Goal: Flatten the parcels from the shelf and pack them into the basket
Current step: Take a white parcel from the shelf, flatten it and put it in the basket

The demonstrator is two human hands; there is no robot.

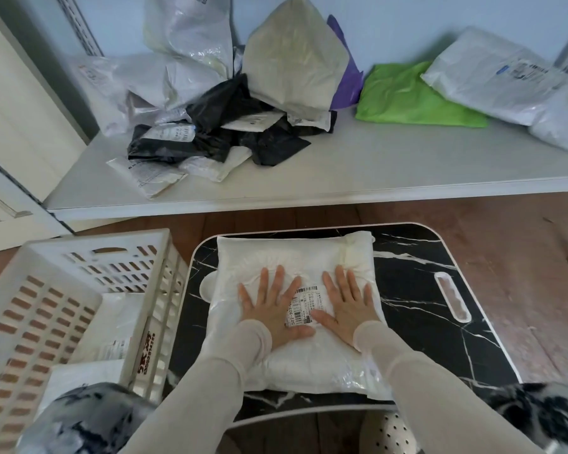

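A white plastic parcel (pixel 289 257) with a printed label (pixel 304 304) lies on a small black marble-patterned table (pixel 420 306) right in front of me. My left hand (pixel 273 309) and my right hand (pixel 348 303) press flat on the parcel with fingers spread, one on each side of the label. To the left stands a white slotted basket (pixel 46 306); white parcels (pixel 112 326) lie inside it. On the white shelf (pixel 341 172) beyond sit more parcels: a black one (pixel 217 126), a beige one (pixel 292 63), a green one (pixel 410 96) and white ones (pixel 492 77).
The shelf's front edge runs across the view just past the small table, with wooden floor (pixel 522 257) between and to the right. A white door panel (pixel 10 126) stands at the far left. My knees show at the bottom corners.
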